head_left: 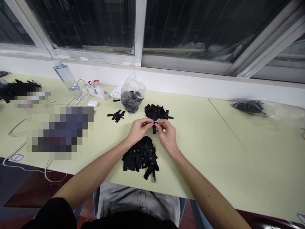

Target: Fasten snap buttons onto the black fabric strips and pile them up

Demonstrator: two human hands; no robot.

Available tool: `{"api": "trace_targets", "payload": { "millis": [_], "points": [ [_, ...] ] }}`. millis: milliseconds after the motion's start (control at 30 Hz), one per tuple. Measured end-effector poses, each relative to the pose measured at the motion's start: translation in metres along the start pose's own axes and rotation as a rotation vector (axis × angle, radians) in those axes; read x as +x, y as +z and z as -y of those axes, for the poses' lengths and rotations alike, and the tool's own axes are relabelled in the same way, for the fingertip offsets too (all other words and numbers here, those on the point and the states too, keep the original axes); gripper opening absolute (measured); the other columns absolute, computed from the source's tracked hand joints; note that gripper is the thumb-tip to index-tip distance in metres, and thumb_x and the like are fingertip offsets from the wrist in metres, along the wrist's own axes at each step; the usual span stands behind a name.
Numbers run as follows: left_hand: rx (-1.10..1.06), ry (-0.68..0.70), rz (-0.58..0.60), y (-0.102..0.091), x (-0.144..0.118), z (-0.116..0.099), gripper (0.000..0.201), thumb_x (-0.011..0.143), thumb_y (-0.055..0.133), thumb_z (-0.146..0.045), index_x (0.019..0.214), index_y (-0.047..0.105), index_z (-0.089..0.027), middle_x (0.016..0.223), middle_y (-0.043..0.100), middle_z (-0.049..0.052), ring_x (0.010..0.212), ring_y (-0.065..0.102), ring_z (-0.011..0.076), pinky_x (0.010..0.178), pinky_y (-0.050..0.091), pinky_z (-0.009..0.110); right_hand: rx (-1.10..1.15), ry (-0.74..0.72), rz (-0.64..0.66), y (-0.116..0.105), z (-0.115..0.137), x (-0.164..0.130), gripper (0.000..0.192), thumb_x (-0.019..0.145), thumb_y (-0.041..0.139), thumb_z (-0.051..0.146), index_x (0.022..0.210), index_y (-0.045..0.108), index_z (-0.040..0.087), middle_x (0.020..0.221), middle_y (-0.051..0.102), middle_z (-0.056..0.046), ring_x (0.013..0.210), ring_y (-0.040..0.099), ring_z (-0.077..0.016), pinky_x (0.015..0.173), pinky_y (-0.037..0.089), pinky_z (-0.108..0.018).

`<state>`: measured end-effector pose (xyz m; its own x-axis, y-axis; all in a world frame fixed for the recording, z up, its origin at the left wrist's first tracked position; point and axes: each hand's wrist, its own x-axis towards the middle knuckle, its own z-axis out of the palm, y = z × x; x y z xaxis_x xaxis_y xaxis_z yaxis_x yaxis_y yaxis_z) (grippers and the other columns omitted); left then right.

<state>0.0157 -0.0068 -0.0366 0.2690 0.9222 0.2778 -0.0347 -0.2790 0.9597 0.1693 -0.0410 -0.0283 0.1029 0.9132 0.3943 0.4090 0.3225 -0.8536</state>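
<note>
Between the fingertips of my left hand [141, 129] and my right hand [167, 133] is a short black fabric strip [154, 129], pinched from both sides and hanging down a little. Both hands are closed on it above the table. Nearer to me lies a large heap of black strips [139, 156], some with small white marks. A second pile of black strips [156, 112] sits just beyond my fingers. Left of that pile, a few loose black strips [116, 115] are scattered. A clear plastic bag [133, 92] with black pieces inside stands behind them.
On the pale green table [214, 152] a water bottle [66, 76], a power strip [97, 91] with white cables and a white earphone case [92, 103] stand at the back left. A blurred-out dark object [64, 130] lies left. Another bag of black pieces [250, 106] lies right.
</note>
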Motion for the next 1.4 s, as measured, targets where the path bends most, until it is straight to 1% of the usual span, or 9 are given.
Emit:
{"api": "trace_targets", "payload": {
  "millis": [267, 567, 833, 933, 1000, 1100, 1167, 1300, 1400],
  "points": [
    [-0.068, -0.009, 0.028, 0.001, -0.001, 0.001, 0.026, 0.080, 0.071, -0.036, 0.096, 0.074, -0.015, 0.101, 0.073, 0.010, 0.090, 0.067, 0.0196, 0.084, 0.054, 0.034, -0.023, -0.005, 0.006, 0.000, 0.000, -0.001, 0.014, 0.090, 0.054, 0.032, 0.097, 0.060, 0.022, 0.081, 0.068, -0.004, 0.066, 0.059, -0.0189, 0.065, 0.047, -0.033],
    [-0.091, -0.032, 0.029, 0.003, -0.001, 0.000, 0.025, 0.078, 0.073, -0.034, 0.095, 0.075, -0.015, 0.097, 0.074, 0.009, 0.088, 0.069, 0.0199, 0.083, 0.055, 0.034, -0.025, -0.006, -0.028, 0.001, 0.000, -0.003, 0.014, 0.089, 0.053, 0.032, 0.080, 0.057, 0.022, 0.073, 0.063, -0.003, 0.063, 0.055, -0.0179, 0.060, 0.043, -0.031],
    [0.023, 0.000, 0.015, 0.003, 0.000, -0.001, 0.024, 0.082, 0.068, -0.034, 0.095, 0.072, -0.015, 0.099, 0.073, 0.010, 0.090, 0.068, 0.0202, 0.082, 0.054, 0.033, -0.037, 0.026, 0.000, 0.002, -0.001, -0.001, 0.018, 0.089, 0.056, 0.036, 0.078, 0.058, 0.022, 0.069, 0.061, -0.001, 0.060, 0.053, -0.0167, 0.059, 0.042, -0.030],
    [0.116, 0.017, 0.010, 0.003, -0.002, -0.006, 0.023, 0.086, 0.064, -0.032, 0.104, 0.065, -0.018, 0.094, 0.072, 0.007, 0.088, 0.068, 0.0183, 0.080, 0.054, 0.031, -0.015, 0.053, 0.020, 0.000, 0.001, 0.001, 0.019, 0.088, 0.057, 0.037, 0.081, 0.063, 0.021, 0.074, 0.065, -0.003, 0.063, 0.055, -0.0173, 0.060, 0.044, -0.030],
    [0.166, 0.026, 0.015, 0.002, -0.003, -0.009, 0.024, 0.087, 0.063, -0.030, 0.109, 0.059, -0.020, 0.088, 0.072, 0.004, 0.082, 0.067, 0.0162, 0.078, 0.053, 0.029, -0.013, 0.064, -0.005, -0.005, 0.002, 0.004, 0.019, 0.087, 0.058, 0.037, 0.085, 0.066, 0.020, 0.077, 0.068, -0.004, 0.065, 0.057, -0.0179, 0.062, 0.045, -0.031],
    [0.231, 0.038, 0.021, 0.000, -0.004, -0.012, 0.023, 0.087, 0.061, -0.027, 0.109, 0.055, -0.022, 0.086, 0.070, 0.001, 0.075, 0.064, 0.0141, 0.077, 0.052, 0.028, -0.064, 0.066, -0.091, -0.017, 0.000, 0.017, 0.020, 0.086, 0.058, 0.036, 0.087, 0.070, 0.019, 0.077, 0.070, -0.004, 0.067, 0.057, -0.0183, 0.064, 0.045, -0.032],
    [0.273, 0.050, 0.015, -0.001, -0.004, -0.013, 0.022, 0.088, 0.059, -0.025, 0.109, 0.054, -0.022, 0.087, 0.069, 0.001, 0.076, 0.063, 0.0138, 0.078, 0.051, 0.028, -0.125, 0.072, -0.118, -0.027, -0.003, 0.033, 0.020, 0.084, 0.058, 0.034, 0.083, 0.070, 0.018, 0.074, 0.069, -0.004, 0.063, 0.056, -0.0179, 0.062, 0.044, -0.031],
    [0.346, 0.091, -0.005, -0.005, -0.003, -0.012, 0.024, 0.091, 0.055, -0.021, 0.114, 0.052, -0.023, 0.091, 0.067, 0.002, 0.078, 0.061, 0.0137, 0.079, 0.050, 0.028, -0.323, 0.103, -0.028, -0.035, -0.008, 0.076, 0.018, 0.081, 0.058, 0.029, 0.075, 0.071, 0.017, 0.067, 0.068, -0.003, 0.061, 0.059, -0.0184, 0.062, 0.043, -0.031],
    [0.389, 0.129, -0.025, -0.008, -0.002, -0.010, 0.033, 0.091, 0.053, -0.017, 0.122, 0.049, -0.025, 0.097, 0.066, 0.003, 0.076, 0.059, 0.0124, 0.078, 0.049, 0.027, -0.484, 0.071, 0.083, -0.027, -0.012, 0.112, 0.017, 0.078, 0.059, 0.021, 0.084, 0.074, 0.017, 0.083, 0.073, -0.005, 0.078, 0.065, -0.0206, 0.073, 0.045, -0.030]
  ]
}}
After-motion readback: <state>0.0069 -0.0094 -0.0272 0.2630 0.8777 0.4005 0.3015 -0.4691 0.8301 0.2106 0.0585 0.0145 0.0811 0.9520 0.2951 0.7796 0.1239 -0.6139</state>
